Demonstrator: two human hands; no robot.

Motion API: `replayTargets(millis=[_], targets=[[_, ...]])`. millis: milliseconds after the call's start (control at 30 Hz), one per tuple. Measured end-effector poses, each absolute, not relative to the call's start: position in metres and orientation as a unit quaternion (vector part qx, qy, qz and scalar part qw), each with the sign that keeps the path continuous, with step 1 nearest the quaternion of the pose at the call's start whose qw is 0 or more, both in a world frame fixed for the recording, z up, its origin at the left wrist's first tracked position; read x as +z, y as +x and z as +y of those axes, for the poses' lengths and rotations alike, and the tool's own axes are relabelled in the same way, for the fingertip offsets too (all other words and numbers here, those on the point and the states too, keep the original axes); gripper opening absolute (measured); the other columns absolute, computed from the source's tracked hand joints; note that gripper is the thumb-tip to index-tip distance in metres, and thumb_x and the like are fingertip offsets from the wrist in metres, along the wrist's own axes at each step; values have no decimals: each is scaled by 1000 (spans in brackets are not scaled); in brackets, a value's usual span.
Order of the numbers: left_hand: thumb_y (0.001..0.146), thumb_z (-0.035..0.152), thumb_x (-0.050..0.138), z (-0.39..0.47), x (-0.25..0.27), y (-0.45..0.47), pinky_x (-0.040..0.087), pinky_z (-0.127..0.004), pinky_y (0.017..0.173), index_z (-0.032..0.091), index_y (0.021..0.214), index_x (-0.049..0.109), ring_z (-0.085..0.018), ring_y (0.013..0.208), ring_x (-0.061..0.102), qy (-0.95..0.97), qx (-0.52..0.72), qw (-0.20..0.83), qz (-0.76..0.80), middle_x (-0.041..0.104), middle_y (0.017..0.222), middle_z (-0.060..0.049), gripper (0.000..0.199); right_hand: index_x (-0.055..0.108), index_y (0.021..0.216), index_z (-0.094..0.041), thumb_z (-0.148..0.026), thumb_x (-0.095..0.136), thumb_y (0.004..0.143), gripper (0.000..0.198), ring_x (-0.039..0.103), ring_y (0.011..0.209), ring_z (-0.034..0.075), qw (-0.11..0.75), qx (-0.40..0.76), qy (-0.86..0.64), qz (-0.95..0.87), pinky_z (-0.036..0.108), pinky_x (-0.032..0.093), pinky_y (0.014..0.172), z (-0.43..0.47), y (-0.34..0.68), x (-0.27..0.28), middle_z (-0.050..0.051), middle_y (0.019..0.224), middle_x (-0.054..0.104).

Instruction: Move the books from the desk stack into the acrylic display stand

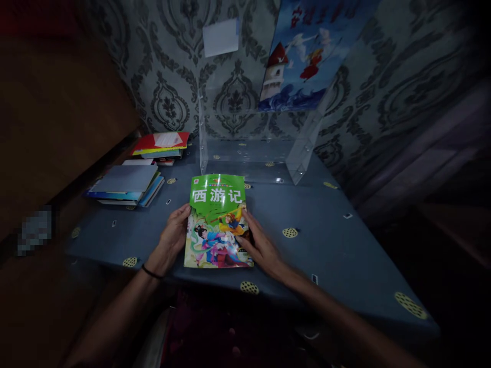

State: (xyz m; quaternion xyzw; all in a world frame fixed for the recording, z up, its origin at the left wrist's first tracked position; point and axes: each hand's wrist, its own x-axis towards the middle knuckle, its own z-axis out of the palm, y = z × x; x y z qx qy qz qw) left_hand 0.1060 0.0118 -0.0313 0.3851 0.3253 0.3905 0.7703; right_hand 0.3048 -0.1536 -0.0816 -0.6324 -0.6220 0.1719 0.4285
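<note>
A green picture book [217,220] with white characters and colourful figures on its cover is held over the near edge of the table. At its left edge, my left hand [174,232] grips it, with the fingers mostly hidden behind the book. On the opposite side, my right hand [263,245] clasps the edge, the thumb and a finger lying on the cover. Beyond the book, a clear acrylic stand [245,153] is on the table. A blue illustrated book [303,56] with a red-roofed tower stands upright at the right of that stand.
On the left of the table [307,266] lie a stack of books with a grey cover [126,179] and another stack topped by a red book [161,142]. A white card [220,37] shows against the patterned wall [169,102]. The table's near edge runs below my hands.
</note>
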Motion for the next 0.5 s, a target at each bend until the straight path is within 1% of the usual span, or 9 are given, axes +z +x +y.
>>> replayTargets(millis=[67,133,167,200,233,300,333,400,500], targets=[[58,35,93,11,-24,111,61,-35,78,18,84,73,-23,83,74,395,403,767,304,78,86,-5,37,15,164,-34,-50,52,101,75,43,146,32,493,236,-602,-582,58,44,116,-147,304,-73,12,165,34],[57,38,93,11,-16,115,61,-34,78,18,84,72,-24,86,74,410,419,758,284,78,87,-5,40,10,163,-33,-51,58,97,84,60,131,33,560,307,-566,-521,56,56,104,-138,304,-64,15,157,45],[58,40,93,12,-12,118,60,-34,78,18,85,72,-25,87,74,421,426,752,275,78,86,-5,40,10,163,-32,-52,61,95,87,65,124,32,587,333,-551,-491,55,60,98,-133,304,-60,16,152,52],[60,42,92,12,-9,120,60,-33,77,18,86,71,-24,87,74,434,431,744,268,77,84,-5,40,14,161,-32,-53,63,93,87,67,120,32,608,350,-540,-465,55,61,95,-127,304,-55,15,147,57],[64,44,90,13,-6,123,59,-32,77,18,86,71,-24,87,74,447,437,734,264,76,82,-5,40,22,159,-31,-54,64,92,83,68,118,32,624,357,-533,-447,54,62,94,-121,304,-51,14,142,62],[71,49,85,17,-2,130,58,-28,75,18,83,69,-21,85,73,475,461,701,265,74,77,-3,38,40,149,-28,-56,66,90,70,68,118,32,648,348,-523,-431,52,61,96,-109,304,-42,11,136,66],[74,52,82,21,0,133,57,-26,73,18,80,67,-20,83,72,488,479,678,268,72,76,-2,38,45,143,-28,-57,66,89,65,68,119,32,657,338,-519,-431,51,61,96,-103,305,-37,10,134,67],[81,58,76,29,4,141,55,-24,71,19,78,67,-17,81,70,515,515,631,268,72,77,-1,40,49,138,-28,-61,65,89,61,68,118,31,668,315,-511,-440,48,61,95,-91,305,-27,9,133,68],[86,63,67,41,10,150,54,-24,73,18,83,70,-17,85,71,538,538,597,254,75,83,-3,46,50,136,-30,-67,56,91,59,68,116,29,678,289,-506,-448,45,61,94,-76,304,-14,7,130,70]])
